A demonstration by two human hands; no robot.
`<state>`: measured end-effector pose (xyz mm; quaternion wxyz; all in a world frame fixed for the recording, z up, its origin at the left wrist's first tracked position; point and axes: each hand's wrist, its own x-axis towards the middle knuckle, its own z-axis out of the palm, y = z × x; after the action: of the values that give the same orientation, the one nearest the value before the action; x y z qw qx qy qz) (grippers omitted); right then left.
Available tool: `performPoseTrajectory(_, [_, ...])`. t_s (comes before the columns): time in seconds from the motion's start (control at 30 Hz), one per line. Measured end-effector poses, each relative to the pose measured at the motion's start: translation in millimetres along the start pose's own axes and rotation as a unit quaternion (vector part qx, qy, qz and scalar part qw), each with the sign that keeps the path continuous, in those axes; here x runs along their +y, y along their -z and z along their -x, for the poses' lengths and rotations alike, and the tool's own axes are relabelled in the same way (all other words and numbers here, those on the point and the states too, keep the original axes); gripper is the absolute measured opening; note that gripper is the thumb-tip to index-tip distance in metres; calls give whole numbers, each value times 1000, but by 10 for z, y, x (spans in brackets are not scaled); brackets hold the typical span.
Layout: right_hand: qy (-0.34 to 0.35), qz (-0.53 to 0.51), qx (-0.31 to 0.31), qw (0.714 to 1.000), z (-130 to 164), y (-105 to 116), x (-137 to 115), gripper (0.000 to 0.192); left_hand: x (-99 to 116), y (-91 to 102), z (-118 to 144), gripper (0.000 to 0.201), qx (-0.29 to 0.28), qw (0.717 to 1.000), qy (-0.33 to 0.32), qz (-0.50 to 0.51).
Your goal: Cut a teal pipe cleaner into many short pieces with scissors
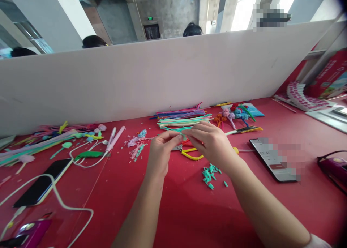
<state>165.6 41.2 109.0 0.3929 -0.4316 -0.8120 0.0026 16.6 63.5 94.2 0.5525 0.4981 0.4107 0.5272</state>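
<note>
- Both hands meet over the middle of the red table top [173, 212]. The left hand [162, 150] and the right hand [210, 141] have their fingertips pinched together on a small piece of pale green fuzzy pipe cleaner [184, 136], held just above the table, in front of the stack of long pastel pipe cleaners [184, 120].
- Judging by how things lie, the work looks well under way. A scatter of short teal pipe-cleaner snippets [210, 175] lies near the right wrist, pink and blue fluff trimmings [137, 145] lie to the left, and a cluster of finished fuzzy flowers on stems [233, 115] rests far right. The stack is still thick, so plenty of material seems left.
- Yellow-handled scissors [191, 154] lie under the hands, mostly covered.
- The held piece is tiny and half hidden by fingers; its shape cannot be made out.
- A white smartphone [272, 159] on the right is partly blurred. A black phone with a white cable [40, 184] lies near left.
</note>
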Motion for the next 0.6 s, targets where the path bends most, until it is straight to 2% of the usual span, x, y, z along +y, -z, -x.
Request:
performPoseTrajectory(0.17, [-45, -10, 19, 999, 10, -15, -11, 16, 2, -28, 26, 12, -17, 998, -28, -59])
performPoseTrajectory(0.33, [-33, 24, -3, 999, 14, 1, -16, 16, 46, -31, 69, 13, -56, 982, -85, -158])
performPoseTrajectory(0.47, [-19, 16, -8, 1000, 11, 33, -31, 17, 74, -17, 73, 11, -74, 989, -58, -112])
performPoseTrajectory(0.6, [-13, -16, 2, 1000, 5, 34, -52, 18, 35, -50, 70, 13, -41, 997, -64, -26])
